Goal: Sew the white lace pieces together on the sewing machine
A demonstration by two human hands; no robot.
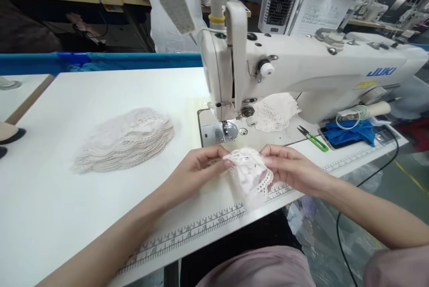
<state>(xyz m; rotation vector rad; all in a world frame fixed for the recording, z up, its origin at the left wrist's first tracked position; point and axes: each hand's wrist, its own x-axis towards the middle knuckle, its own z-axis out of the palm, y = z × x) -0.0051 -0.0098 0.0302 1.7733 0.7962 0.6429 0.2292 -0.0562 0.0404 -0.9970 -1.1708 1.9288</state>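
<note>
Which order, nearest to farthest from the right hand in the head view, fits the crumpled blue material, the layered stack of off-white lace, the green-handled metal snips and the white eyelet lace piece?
1. White eyelet lace piece: in the right hand's grasp.
2. Green-handled metal snips: just beyond, rightward.
3. Crumpled blue material: farther right.
4. Layered stack of off-white lace: far left.

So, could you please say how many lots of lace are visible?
3: a lace stack left of the sewing machine, a lace pile beneath its arm, a lace piece between left hand and right hand. More may be hidden.
</note>
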